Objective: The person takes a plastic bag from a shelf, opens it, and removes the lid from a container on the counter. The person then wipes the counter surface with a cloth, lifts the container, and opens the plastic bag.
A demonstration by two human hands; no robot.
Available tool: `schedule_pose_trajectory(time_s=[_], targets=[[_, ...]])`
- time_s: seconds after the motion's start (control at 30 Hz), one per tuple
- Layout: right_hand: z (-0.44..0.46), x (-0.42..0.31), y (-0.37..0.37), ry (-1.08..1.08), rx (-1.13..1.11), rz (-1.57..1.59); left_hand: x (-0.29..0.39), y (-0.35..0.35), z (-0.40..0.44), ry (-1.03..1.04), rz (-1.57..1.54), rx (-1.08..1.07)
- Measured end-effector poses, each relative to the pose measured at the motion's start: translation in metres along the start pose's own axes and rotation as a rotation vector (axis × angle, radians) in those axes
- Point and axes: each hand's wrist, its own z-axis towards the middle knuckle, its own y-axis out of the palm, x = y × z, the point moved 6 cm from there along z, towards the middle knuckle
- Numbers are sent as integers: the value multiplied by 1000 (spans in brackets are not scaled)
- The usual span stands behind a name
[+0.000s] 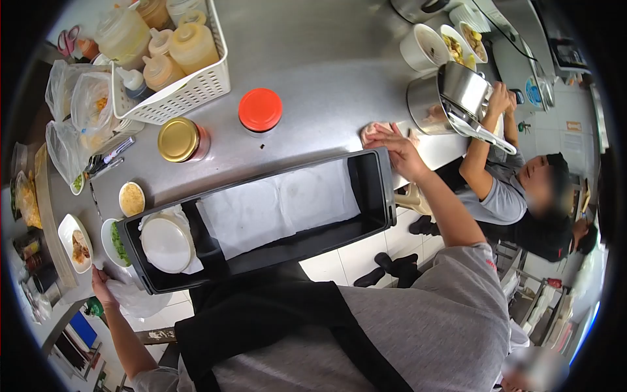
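My right hand is at the right end of a long black bin. Its fingers are stretched out over a pinkish cloth on the steel counter, apparently touching it. The bin holds white paper sheets and, at its left end, a round white lid on more paper. At the lower left is my left hand, fingers drawn together, beside a translucent plastic bag and just below a white dish of food. What it grips is hard to see.
Behind the bin stand a red-lidded jar and a gold-lidded jar. A white basket of sauce bottles is at the upper left. On the right, a co-worker reaches by a steel pot with a protruding handle.
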Motion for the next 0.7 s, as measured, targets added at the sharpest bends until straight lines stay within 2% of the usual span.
schedule_pose_trajectory(time_s=[0.1, 0.13, 0.17, 0.27, 0.33, 0.37, 0.43, 0.5, 0.6, 0.7], targets=[[-54, 4, 6, 55, 208, 26, 6, 6, -6, -23, -5, 26], [-69, -2, 9, -74, 254, 69, 6, 7, -7, -42, -10, 33], [-90, 0, 18, -57, 332, 26, 7, 7, -6, -34, -12, 22], [-131, -9, 21, 71, 264, 32, 5, 7, -6, -19, -38, 41], [-146, 0, 6, 175, 511, 119, 2, 4, -2, -8, -36, 19], [-137, -13, -14, 142, 608, 40, 1, 3, -1, 2, -32, 3], [-111, -4, -15, 299, 648, -79, -2, 0, 0, 7, -27, 4], [-76, 16, 5, 179, 538, -466, 1, 0, 0, 18, -22, 9], [-17, 32, -13, 174, 596, -379, 1, 1, -5, -26, -33, 28], [43, 27, -27, 100, 561, -338, 5, 3, -6, 51, 22, 65]])
